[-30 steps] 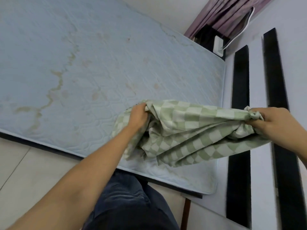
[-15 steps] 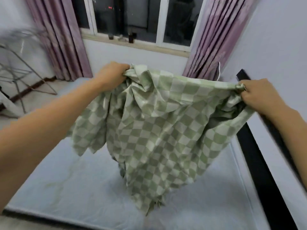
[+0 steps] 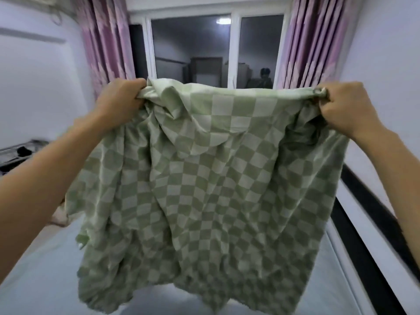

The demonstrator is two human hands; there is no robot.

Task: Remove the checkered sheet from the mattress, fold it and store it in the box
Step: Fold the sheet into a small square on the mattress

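Note:
The green-and-white checkered sheet [image 3: 211, 183] hangs in the air in front of me, stretched by its top edge between both hands and bunched in loose folds. My left hand [image 3: 118, 98] grips its upper left corner. Its upper right corner is gripped by my right hand [image 3: 350, 105]. The sheet's lower edge dangles just above the bare pale blue mattress [image 3: 45, 269], which fills the bottom of the view. No box is in sight.
A dark window [image 3: 213, 51] with pink curtains [image 3: 104, 39] on either side is straight ahead. Black bars [image 3: 372, 214] run along the white wall on the right of the mattress. A dark metal rack [image 3: 16, 155] shows at the far left.
Both hands have lifted the sheet off the mattress and raised it to chest height, spreading it wider. My view has tilted up from the mattress to the window.

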